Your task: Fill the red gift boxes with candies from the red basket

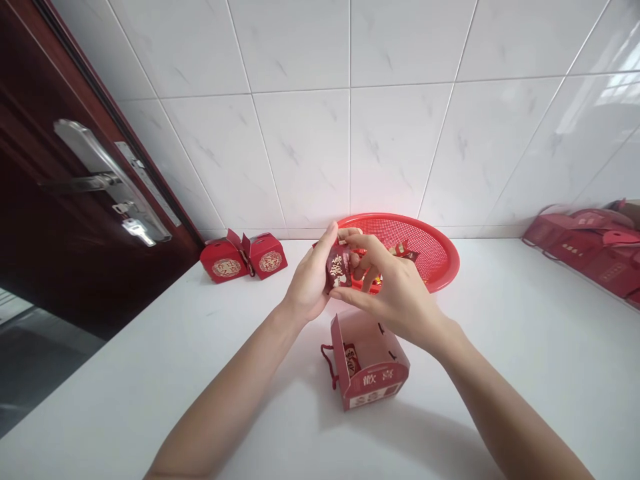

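Note:
Between my two hands is a small dark red wrapped packet [340, 268] with pale printed characters. My left hand [310, 277] cups it from the left, thumb up along its edge. The fingers and thumb of my right hand [385, 280] close on its right side and lower edge. Below them stands an open red gift box [373, 380] with a cord handle at its left. A red packet [351, 360] with pale print lies inside that box. Behind my hands, a red mesh basket [437, 250] holds several shiny wrapped pieces [407, 252], partly hidden by my right hand.
Two closed red boxes [225, 261] with gold round labels stand at the back left of the white table [240, 373]. Several red bags or boxes [595, 250] are at the right edge. A tiled wall [300, 147] rises behind, and a dark door [45, 220] is on the left.

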Available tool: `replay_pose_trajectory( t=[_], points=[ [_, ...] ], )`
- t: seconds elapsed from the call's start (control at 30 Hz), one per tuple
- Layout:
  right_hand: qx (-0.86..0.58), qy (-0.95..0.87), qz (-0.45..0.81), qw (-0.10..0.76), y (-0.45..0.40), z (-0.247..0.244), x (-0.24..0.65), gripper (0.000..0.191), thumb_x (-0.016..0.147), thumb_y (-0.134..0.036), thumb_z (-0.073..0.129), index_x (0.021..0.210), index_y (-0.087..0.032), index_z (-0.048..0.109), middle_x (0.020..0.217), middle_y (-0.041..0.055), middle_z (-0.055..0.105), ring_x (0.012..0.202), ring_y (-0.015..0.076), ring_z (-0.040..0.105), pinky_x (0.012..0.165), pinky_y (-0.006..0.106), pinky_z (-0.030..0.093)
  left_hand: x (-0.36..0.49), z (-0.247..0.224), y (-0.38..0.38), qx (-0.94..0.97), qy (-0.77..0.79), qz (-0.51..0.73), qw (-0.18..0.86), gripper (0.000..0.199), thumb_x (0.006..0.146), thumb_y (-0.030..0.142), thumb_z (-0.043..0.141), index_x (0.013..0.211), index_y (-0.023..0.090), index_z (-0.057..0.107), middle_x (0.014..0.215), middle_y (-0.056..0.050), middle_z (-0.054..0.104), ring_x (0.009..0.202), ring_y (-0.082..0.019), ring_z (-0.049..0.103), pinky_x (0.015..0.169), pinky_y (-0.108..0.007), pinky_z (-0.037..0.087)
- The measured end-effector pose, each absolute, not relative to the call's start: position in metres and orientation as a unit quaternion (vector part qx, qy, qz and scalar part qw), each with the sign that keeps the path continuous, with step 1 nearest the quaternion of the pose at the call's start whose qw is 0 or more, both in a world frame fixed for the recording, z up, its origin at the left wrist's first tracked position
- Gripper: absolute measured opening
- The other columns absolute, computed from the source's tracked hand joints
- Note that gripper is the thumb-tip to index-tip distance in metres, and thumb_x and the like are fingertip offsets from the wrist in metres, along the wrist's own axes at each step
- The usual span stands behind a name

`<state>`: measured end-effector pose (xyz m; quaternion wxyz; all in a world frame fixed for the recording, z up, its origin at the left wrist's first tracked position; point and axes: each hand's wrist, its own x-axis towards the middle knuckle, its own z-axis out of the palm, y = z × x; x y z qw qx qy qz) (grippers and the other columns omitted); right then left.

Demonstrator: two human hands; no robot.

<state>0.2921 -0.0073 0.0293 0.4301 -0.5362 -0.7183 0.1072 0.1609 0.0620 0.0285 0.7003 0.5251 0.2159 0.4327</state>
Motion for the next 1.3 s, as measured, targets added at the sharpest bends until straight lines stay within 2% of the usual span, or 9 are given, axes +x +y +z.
replay_pose_trajectory(
  t=[0.1,0.33,0.5,0.67,0.83,0.93,1.03,1.17,1.3],
  points=[
    [-0.544,-0.722,0.089,0.418,-0.007,0.029,0.293,0.054,0.082,-0.028,0.078,0.130,-0.027,0.053,0.092,0.0007,0.072,0.073,0.0218,0.069,0.065,0.033,0.049,0.161,0.029,0.061,0.533,0.215,0.438,0.691,0.046,0.084,0.064,0.070,0.098,0.020,0.069,0.075,-0.001,0.067,0.074,-0.018,0.069,0.064,-0.027,0.055],
    [-0.519,-0.696,0.119,0.481,-0.006,0.029,0.302,0.033,0.080,-0.026,0.079,0.102,-0.026,0.054,0.101,0.0010,0.075,0.080,0.0209,0.071,0.064,0.032,0.050,0.159,0.032,0.063,0.529,0.187,0.426,0.709,0.046,0.084,0.060,0.073,0.102,0.018,0.068,0.096,-0.007,0.075,0.091,-0.023,0.072,0.073,-0.030,0.056],
    [-0.549,-0.652,0.113,0.511,-0.003,0.030,0.310,0.032,0.080,-0.036,0.081,0.082,-0.024,0.051,0.076,-0.0009,0.072,0.065,0.0183,0.065,0.056,0.031,0.047,0.157,0.031,0.067,0.539,0.244,0.428,0.684,0.045,0.080,0.058,0.076,0.093,0.016,0.070,0.093,-0.007,0.074,0.088,-0.022,0.070,0.075,-0.030,0.054],
    [-0.521,-0.661,0.130,0.524,-0.002,0.033,0.319,0.029,0.080,-0.033,0.082,0.086,-0.024,0.055,0.079,-0.0010,0.074,0.070,0.0186,0.068,0.059,0.030,0.049,0.156,0.031,0.065,0.595,0.260,0.342,0.679,0.040,0.081,0.055,0.077,0.076,0.017,0.065,0.067,0.000,0.062,0.061,-0.013,0.057,0.064,-0.026,0.048],
    [-0.497,-0.676,0.131,0.528,-0.002,0.034,0.319,0.028,0.081,-0.030,0.081,0.087,-0.023,0.055,0.084,-0.0017,0.072,0.067,0.0153,0.066,0.060,0.029,0.050,0.153,0.034,0.067,0.622,0.290,0.327,0.650,0.040,0.084,0.056,0.073,0.080,0.017,0.067,0.064,0.003,0.053,0.053,-0.008,0.046,0.053,-0.023,0.036],
    [-0.488,-0.687,0.128,0.524,-0.002,0.033,0.318,0.026,0.082,-0.028,0.081,0.088,-0.023,0.056,0.091,-0.0010,0.071,0.066,0.0136,0.065,0.060,0.028,0.051,0.151,0.034,0.070,0.627,0.270,0.336,0.649,0.031,0.084,0.048,0.076,0.091,0.018,0.072,0.072,0.002,0.055,0.054,-0.007,0.045,0.052,-0.022,0.035],
    [-0.469,-0.702,0.133,0.520,-0.002,0.034,0.320,0.025,0.083,-0.024,0.078,0.098,-0.024,0.059,0.098,0.0009,0.072,0.079,0.0167,0.068,0.066,0.029,0.054,0.151,0.033,0.070,0.617,0.241,0.385,0.642,0.027,0.078,0.036,0.083,0.097,0.019,0.072,0.072,0.003,0.055,0.056,-0.007,0.045,0.054,-0.022,0.038],
    [-0.455,-0.685,0.210,0.530,-0.003,0.038,0.324,0.050,0.079,-0.027,0.083,0.122,-0.025,0.059,0.111,0.0050,0.073,0.088,0.0193,0.071,0.072,0.032,0.058,0.151,0.034,0.067,0.606,0.225,0.447,0.618,0.034,0.074,0.031,0.087,0.103,0.021,0.071,0.075,0.003,0.058,0.066,-0.010,0.053,0.061,-0.022,0.045],
    [-0.433,-0.637,0.312,0.556,-0.003,0.043,0.327,0.040,0.078,-0.038,0.085,0.108,-0.020,0.065,0.100,0.0061,0.074,0.078,0.0186,0.070,0.067,0.033,0.059,0.151,0.034,0.067,0.617,0.216,0.480,0.585,0.032,0.075,0.032,0.087,0.101,0.021,0.072,0.076,0.003,0.059,0.071,-0.011,0.056,0.065,-0.023,0.048]
  ],
)
